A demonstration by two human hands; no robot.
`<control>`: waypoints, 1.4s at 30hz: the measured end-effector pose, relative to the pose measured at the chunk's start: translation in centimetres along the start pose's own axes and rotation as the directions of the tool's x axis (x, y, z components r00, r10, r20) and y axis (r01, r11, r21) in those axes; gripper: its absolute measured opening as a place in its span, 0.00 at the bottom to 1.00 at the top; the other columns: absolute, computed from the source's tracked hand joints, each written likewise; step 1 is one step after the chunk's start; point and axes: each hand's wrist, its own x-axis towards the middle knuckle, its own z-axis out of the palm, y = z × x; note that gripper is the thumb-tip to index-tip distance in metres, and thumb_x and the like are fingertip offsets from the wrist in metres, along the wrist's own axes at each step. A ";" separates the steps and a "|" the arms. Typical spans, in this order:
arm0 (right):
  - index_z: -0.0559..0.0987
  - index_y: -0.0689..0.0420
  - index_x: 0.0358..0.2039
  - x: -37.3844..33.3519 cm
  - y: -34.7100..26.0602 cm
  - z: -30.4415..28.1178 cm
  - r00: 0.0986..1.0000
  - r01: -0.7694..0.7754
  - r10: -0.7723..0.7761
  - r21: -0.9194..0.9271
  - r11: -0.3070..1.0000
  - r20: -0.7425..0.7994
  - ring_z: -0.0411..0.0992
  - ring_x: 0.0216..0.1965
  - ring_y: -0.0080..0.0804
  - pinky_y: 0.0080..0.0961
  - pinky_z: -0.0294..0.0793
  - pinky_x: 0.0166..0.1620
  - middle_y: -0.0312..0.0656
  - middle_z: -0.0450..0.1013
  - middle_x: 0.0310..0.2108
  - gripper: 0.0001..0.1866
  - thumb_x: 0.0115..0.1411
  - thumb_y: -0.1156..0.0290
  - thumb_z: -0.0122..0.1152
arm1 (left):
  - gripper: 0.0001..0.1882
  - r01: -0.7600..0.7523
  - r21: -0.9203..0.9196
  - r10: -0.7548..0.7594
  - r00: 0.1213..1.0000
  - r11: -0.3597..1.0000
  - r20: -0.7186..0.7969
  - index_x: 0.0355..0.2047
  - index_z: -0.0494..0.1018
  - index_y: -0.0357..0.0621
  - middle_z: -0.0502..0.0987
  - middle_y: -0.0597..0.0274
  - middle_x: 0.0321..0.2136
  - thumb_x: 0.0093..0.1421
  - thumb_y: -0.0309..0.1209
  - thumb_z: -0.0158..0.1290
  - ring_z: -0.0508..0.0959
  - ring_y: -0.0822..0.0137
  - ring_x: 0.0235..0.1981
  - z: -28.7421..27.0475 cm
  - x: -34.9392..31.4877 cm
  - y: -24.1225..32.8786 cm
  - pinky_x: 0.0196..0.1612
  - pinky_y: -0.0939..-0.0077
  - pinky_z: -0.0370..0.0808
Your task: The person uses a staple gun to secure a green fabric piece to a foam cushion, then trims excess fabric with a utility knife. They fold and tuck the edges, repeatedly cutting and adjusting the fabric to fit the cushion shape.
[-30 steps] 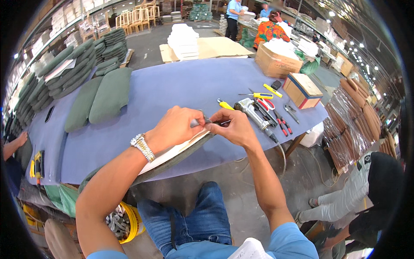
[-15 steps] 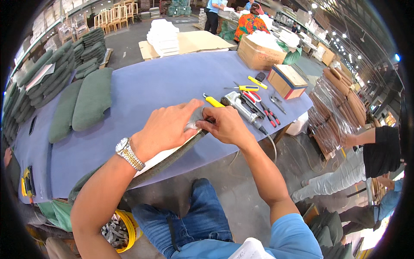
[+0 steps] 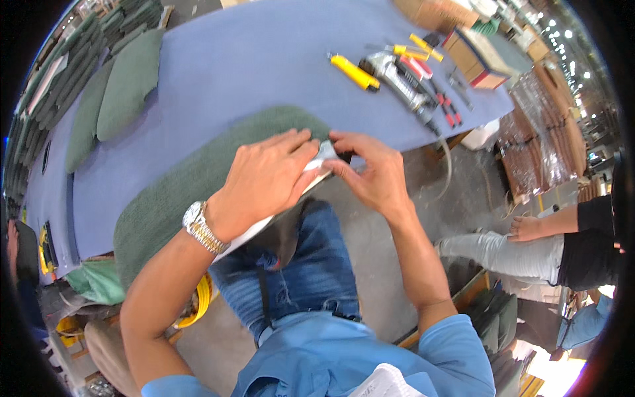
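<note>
- The left hand lies flat on the near right end of a green pad, fingers spread and pressing down; a watch sits on that wrist.
- The right hand meets it at the pad's right tip, thumb and forefinger closed in a pinch on a small pale flap of covering there.
- The pad lies slantwise over the near edge of the blue table, its right tip hanging just past the edge above the person's knees. A pale board edge shows under it.
- Step in hand, as I judge it: pulling and folding the cover at the pad's corner, the left hand steadying while the right tugs.
- The next move would call for the flap held taut and flat, with the left hand keeping the pad from sliding off the edge.
- Far right on the table: a yellow knife, a metal gun tool and a box. Far left: more green pads.
</note>
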 end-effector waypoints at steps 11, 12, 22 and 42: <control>0.80 0.58 0.45 1.7 8.0 4.5 0.993 0.116 -0.115 0.063 0.991 -0.009 0.81 0.42 0.47 0.35 0.79 0.44 0.44 0.82 0.46 0.17 0.60 0.62 0.70 | 0.18 -0.007 0.274 0.013 1.000 0.962 -0.021 0.50 0.78 0.46 0.82 0.56 0.50 0.62 0.39 0.59 0.81 0.51 0.53 5.5 3.2 -3.7 0.52 0.57 0.80; 0.81 0.57 0.47 2.4 9.0 4.9 0.990 0.144 -0.142 0.067 0.987 -0.024 0.81 0.41 0.48 0.37 0.79 0.43 0.45 0.82 0.44 0.18 0.61 0.61 0.70 | 0.19 -0.001 0.255 0.001 1.000 0.967 0.002 0.51 0.78 0.46 0.82 0.54 0.48 0.62 0.39 0.59 0.81 0.49 0.50 5.5 4.0 -4.0 0.50 0.55 0.79; 0.77 0.61 0.37 4.1 9.6 5.4 0.992 0.045 -0.062 0.150 0.988 0.112 0.74 0.34 0.61 0.44 0.74 0.36 0.58 0.75 0.31 0.09 0.62 0.69 0.64 | 0.19 0.024 0.270 -0.059 0.991 0.963 0.122 0.48 0.77 0.41 0.82 0.42 0.34 0.60 0.39 0.59 0.82 0.42 0.38 5.0 6.2 -4.9 0.40 0.51 0.77; 0.76 0.65 0.42 5.0 8.7 4.3 0.985 0.085 -0.093 0.061 0.995 0.147 0.76 0.32 0.54 0.44 0.74 0.38 0.55 0.77 0.30 0.12 0.58 0.75 0.62 | 0.17 -0.023 0.320 -0.026 0.989 0.947 0.149 0.45 0.77 0.39 0.81 0.42 0.32 0.58 0.35 0.58 0.80 0.39 0.33 5.2 7.6 -4.9 0.39 0.48 0.76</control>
